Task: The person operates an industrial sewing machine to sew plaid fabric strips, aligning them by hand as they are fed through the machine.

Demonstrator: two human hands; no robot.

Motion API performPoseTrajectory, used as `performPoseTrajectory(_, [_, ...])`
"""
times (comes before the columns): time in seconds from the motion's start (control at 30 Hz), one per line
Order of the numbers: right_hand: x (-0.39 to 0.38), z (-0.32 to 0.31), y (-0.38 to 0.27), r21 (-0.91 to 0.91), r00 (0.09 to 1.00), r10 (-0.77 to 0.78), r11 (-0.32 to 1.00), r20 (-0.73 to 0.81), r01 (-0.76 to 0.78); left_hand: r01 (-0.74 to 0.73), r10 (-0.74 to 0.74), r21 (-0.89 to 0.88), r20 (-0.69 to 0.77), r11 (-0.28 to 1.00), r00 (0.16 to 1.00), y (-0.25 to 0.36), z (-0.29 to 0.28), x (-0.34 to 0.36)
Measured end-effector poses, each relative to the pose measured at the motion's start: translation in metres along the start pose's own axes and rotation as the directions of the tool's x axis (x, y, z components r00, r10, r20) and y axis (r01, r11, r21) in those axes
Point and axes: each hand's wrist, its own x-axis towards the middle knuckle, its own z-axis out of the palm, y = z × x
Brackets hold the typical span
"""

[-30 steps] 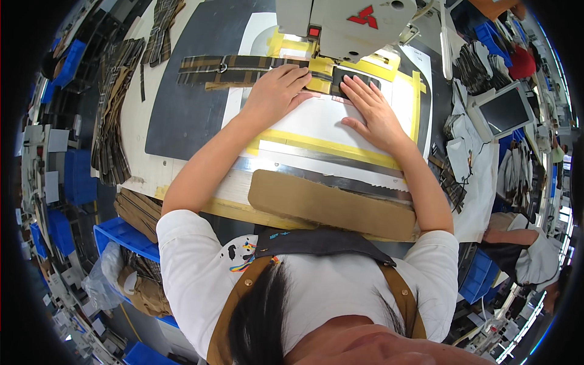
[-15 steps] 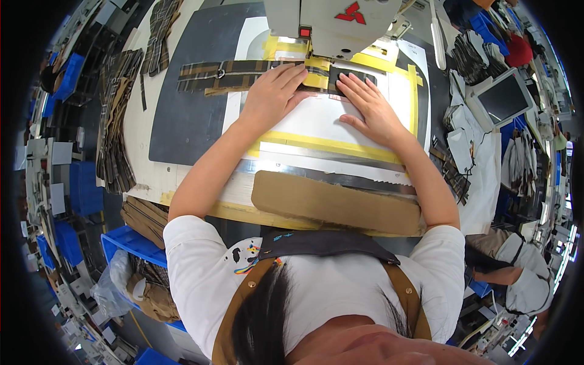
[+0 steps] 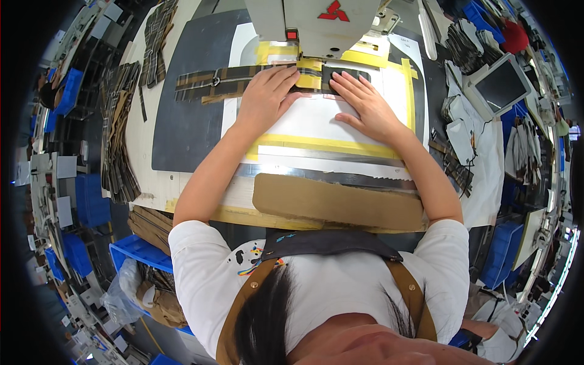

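Observation:
My left hand (image 3: 266,97) lies flat, fingers stretched, on a dark plaid fabric strip (image 3: 234,76). The strip has a zip-like line and a small metal ring, and it runs left from beneath the sewing machine head (image 3: 322,27). Fingers extended, my right hand (image 3: 368,106) rests on a dark rectangular piece (image 3: 364,76) right of the needle area. Between my hands shows a patch of yellow tape (image 3: 311,80). Under it all is a white template sheet (image 3: 304,125) edged with yellow tape. My fingers partly cover the strip and the dark piece.
A brown padded strip (image 3: 334,201) lies along the table's near edge. Plaid fabric pieces (image 3: 118,134) hang at the left, with a blue crate (image 3: 143,252) below. At the right stand a small screen (image 3: 499,85) and more cloth. Another person (image 3: 496,328) sits at lower right.
The whole view has shifted slightly. Both hands keep their places on the strip and the dark piece.

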Motion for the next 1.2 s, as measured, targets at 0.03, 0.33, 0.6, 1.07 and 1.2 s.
performPoseTrajectory(0.03, [0.0, 0.0, 0.0, 0.001, 1.0, 0.003, 1.0, -0.002, -0.003, 0.004, -0.004, 0.001, -0.001, 1.0, 1.0, 0.0, 0.0, 0.0])
performPoseTrajectory(0.33, [0.001, 0.001, 0.001, 0.037, 0.999, 0.023, 0.999, 0.022, -0.024, -0.022, 0.021, 0.063, 0.02, 0.998, 1.0, -0.001, 0.004, -0.002])
performPoseTrajectory(0.6, [0.0, 0.002, 0.001, 0.04, 0.999, 0.029, 0.999, 0.019, -0.03, 0.004, -0.009, 0.072, 0.067, 0.997, 0.998, -0.001, 0.005, -0.004])
performPoseTrajectory(1.07, [-0.001, 0.004, 0.002, 0.02, 1.0, 0.024, 1.0, 0.003, -0.024, -0.033, 0.044, -0.062, 0.182, 0.997, 0.982, 0.006, 0.008, 0.002])
performPoseTrajectory(1.2, [0.001, 0.002, 0.001, -0.018, 1.0, -0.001, 1.0, -0.023, 0.0, -0.033, 0.04, -0.044, 0.183, 0.998, 0.982, 0.006, 0.01, 0.001])
